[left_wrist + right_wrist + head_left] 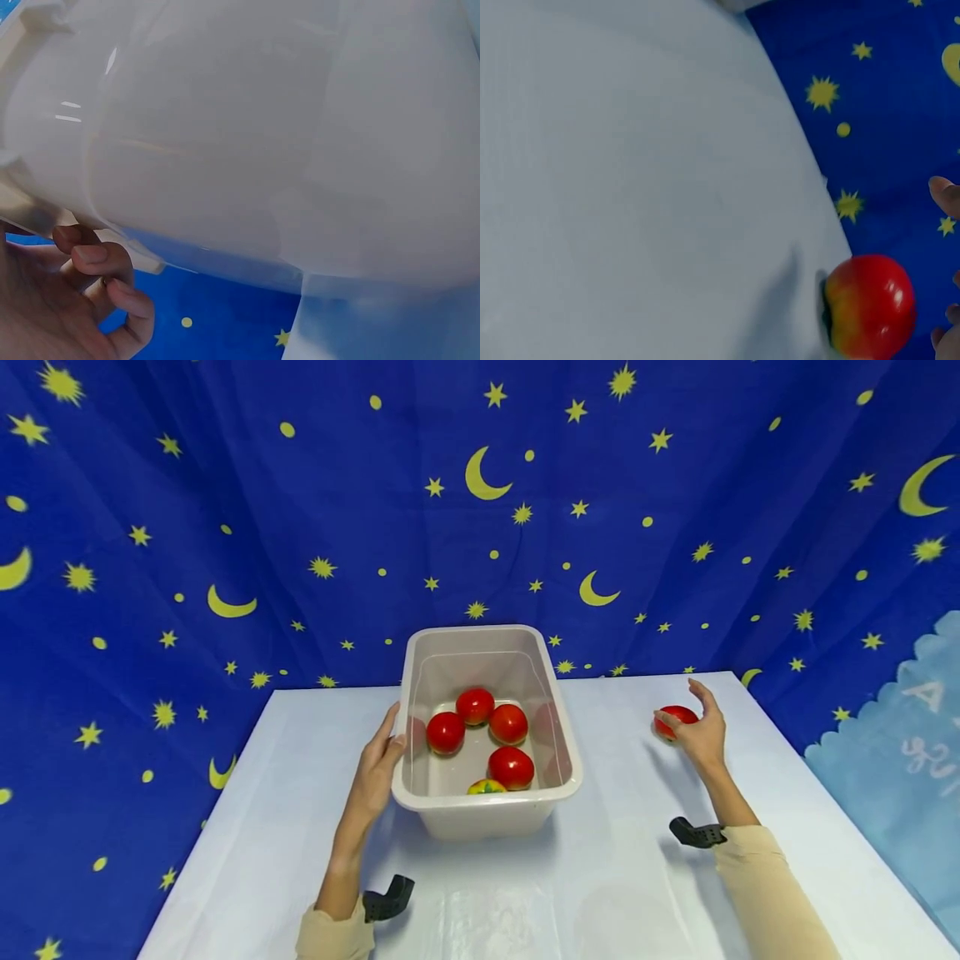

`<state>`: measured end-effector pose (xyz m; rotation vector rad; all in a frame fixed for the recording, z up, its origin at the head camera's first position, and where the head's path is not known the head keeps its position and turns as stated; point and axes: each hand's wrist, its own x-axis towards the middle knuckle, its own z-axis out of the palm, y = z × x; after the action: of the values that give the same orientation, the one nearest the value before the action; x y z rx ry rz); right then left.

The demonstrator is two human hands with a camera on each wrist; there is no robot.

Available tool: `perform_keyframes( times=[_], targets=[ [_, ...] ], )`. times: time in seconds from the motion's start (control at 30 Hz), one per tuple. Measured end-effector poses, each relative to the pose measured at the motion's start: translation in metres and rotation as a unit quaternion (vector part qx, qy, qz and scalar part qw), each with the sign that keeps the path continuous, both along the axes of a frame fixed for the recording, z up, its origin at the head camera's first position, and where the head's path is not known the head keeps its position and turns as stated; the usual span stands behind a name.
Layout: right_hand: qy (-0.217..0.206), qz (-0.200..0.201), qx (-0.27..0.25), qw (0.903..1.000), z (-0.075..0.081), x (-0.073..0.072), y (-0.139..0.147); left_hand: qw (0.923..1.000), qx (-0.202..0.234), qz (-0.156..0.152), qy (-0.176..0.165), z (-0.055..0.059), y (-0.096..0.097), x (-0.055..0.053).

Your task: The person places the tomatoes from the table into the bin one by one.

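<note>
A pale grey plastic tub point(480, 822) stands on the table, its long side next to my left hand point(372, 768). That hand grips the tub's left rim, thumb over the edge; in the left wrist view its fingers point(105, 259) curl below the rim. Several shiny red fruits point(512, 767) lie inside, and one shows a yellow side with green at its top point(487, 787). Near the table's back right lies another red fruit point(871, 307), yellow-green at one end, like an apple or tomato. My right hand point(703, 737) is over it, thumb and fingers spread apart; contact is unclear.
The white table point(622, 877) ends at the back against a dark blue cloth point(420, 543) with yellow moons and stars. A light blue scalloped panel point(900, 752) is at the right. Each wrist carries a black mount point(697, 833).
</note>
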<state>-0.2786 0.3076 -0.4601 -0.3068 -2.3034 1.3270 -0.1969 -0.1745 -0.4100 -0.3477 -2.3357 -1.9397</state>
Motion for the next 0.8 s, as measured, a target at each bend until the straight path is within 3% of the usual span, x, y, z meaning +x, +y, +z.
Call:
perform_keyframes(
  times=[0.37,0.53,0.8],
  targets=[
    [-0.119,0.012,0.031,0.9924,-0.026,0.002,0.022,1.0,-0.003,0.0,-0.003,-0.004,0.002,0.002],
    [-0.124,0.018,0.032,0.9916,-0.033,0.0,0.024,1.0,-0.002,0.004,0.002,-0.004,0.001,0.002],
    [-0.129,0.016,0.036,0.9909,-0.031,-0.008,0.023,1.0,0.002,0.003,0.005,-0.001,-0.002,0.0]
  ],
)
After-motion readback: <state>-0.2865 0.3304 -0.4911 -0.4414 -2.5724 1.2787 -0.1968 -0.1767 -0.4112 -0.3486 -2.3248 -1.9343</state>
